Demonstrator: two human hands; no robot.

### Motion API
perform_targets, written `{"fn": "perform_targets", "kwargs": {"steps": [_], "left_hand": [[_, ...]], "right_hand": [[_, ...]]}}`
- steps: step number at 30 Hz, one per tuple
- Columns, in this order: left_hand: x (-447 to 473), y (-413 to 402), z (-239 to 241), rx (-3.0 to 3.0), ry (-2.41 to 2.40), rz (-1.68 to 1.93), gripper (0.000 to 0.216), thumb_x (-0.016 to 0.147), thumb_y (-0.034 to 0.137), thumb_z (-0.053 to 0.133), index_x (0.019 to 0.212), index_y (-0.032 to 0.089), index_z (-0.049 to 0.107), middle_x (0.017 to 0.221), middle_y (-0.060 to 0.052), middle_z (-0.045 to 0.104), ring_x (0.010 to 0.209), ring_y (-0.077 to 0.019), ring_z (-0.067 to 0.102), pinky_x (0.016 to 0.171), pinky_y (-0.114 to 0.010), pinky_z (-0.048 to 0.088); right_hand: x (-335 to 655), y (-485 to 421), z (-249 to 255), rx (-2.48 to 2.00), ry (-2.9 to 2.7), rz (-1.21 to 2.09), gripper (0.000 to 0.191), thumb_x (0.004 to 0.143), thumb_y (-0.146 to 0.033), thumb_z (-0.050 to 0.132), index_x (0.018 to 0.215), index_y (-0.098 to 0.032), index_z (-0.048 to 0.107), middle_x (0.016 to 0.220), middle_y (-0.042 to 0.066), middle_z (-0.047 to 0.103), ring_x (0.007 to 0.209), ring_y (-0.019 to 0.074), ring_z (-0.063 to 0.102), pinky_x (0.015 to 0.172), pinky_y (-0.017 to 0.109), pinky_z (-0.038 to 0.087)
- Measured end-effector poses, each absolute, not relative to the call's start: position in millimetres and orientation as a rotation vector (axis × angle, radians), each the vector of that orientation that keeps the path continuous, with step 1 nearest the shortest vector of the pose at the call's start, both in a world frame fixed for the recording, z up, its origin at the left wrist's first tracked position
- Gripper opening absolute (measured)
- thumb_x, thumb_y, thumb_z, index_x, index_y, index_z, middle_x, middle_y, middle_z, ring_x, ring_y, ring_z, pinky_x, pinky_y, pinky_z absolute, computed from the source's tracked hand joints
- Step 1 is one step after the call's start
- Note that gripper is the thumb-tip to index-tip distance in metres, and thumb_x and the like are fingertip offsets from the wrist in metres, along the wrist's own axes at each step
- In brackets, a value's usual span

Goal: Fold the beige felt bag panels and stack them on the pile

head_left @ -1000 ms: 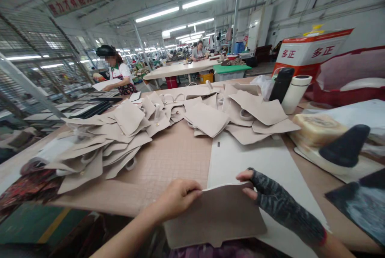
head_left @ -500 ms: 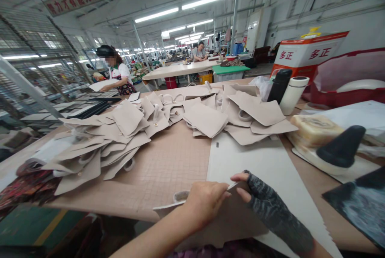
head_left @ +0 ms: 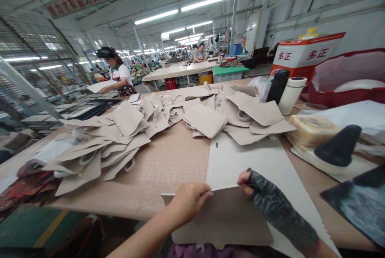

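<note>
A flat beige leather bag panel (head_left: pixel 224 218) stands on edge at the near side of the table, tilted toward me. My left hand (head_left: pixel 188 202) grips its top edge near the middle, fingers curled over the rim. My right hand (head_left: pixel 255 187), in a dark patterned fingerless glove, pinches the same top edge at the right corner. Under the panel lies a white sheet (head_left: pixel 252 161) on the brown work table (head_left: pixel 168 161).
Heaps of beige bag pieces (head_left: pixel 120 129) cover the left and far table. A black bottle (head_left: pixel 276 86) and white cup (head_left: pixel 290 95) stand at the right, beside a black cone tool (head_left: pixel 338 145) on a yellowish block. A person (head_left: pixel 116 74) works at the back left.
My left hand slid back left along the top edge after moving close to the right hand. The panel now stands straighter with its whole top edge showing.
</note>
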State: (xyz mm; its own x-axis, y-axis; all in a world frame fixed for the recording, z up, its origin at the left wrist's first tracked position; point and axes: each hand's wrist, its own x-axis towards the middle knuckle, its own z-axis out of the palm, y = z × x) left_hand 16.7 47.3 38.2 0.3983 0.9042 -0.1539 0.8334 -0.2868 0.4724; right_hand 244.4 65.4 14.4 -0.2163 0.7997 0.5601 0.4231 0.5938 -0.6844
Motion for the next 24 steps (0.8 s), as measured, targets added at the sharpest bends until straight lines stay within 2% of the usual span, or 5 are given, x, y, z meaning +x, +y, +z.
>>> {"fn": "perform_targets", "kwargs": {"steps": [4, 8, 10, 18, 24], "left_hand": [[3, 46, 39, 2.083, 1.482, 0.250, 0.022, 0.089, 0.024, 0.051, 0.090, 0.019, 0.072, 0.079, -0.001, 0.073, 0.074, -0.0150, 0.065, 0.064, -0.018, 0.043], [12, 46, 44, 2.106, 1.505, 0.245, 0.023, 0.088, 0.024, 0.050, 0.091, 0.020, 0.073, 0.081, -0.002, 0.073, 0.076, -0.0158, 0.065, 0.065, -0.020, 0.042], [19, 46, 48, 2.135, 1.492, 0.246, 0.025, 0.088, 0.025, 0.049, 0.091, 0.020, 0.073, 0.082, -0.003, 0.073, 0.076, -0.0162, 0.065, 0.065, -0.020, 0.043], [4, 53, 59, 2.088, 1.351, 0.208, 0.023, 0.083, 0.026, 0.051, 0.091, 0.021, 0.073, 0.081, -0.001, 0.073, 0.075, -0.0159, 0.063, 0.063, -0.019, 0.042], [-12, 69, 55, 1.920, 1.305, 0.202, 0.024, 0.078, 0.021, 0.052, 0.086, 0.013, 0.073, 0.074, -0.001, 0.071, 0.065, -0.0135, 0.059, 0.057, -0.018, 0.041]], "right_hand": [[246, 66, 15, -1.050, -1.966, 0.271, 0.019, 0.085, -0.023, 0.045, 0.084, -0.020, 0.064, 0.078, 0.004, 0.072, 0.071, 0.0168, 0.069, 0.065, 0.025, 0.056], [225, 57, 18, -1.031, -2.190, -0.266, 0.022, 0.087, -0.020, 0.043, 0.090, -0.020, 0.064, 0.075, 0.005, 0.070, 0.069, 0.0221, 0.067, 0.070, 0.039, 0.053], [215, 52, 16, -1.077, -2.274, -0.324, 0.020, 0.087, -0.018, 0.043, 0.086, -0.020, 0.063, 0.072, 0.006, 0.068, 0.068, 0.0231, 0.065, 0.073, 0.042, 0.051], [235, 49, 15, -1.125, -2.276, 0.114, 0.023, 0.087, -0.028, 0.045, 0.074, -0.025, 0.064, 0.068, 0.001, 0.068, 0.064, 0.0181, 0.065, 0.061, 0.030, 0.052], [279, 38, 1, -1.428, -2.023, 0.734, 0.027, 0.083, -0.044, 0.047, 0.079, -0.028, 0.068, 0.082, 0.002, 0.072, 0.080, 0.0215, 0.067, 0.073, 0.031, 0.055]]}}
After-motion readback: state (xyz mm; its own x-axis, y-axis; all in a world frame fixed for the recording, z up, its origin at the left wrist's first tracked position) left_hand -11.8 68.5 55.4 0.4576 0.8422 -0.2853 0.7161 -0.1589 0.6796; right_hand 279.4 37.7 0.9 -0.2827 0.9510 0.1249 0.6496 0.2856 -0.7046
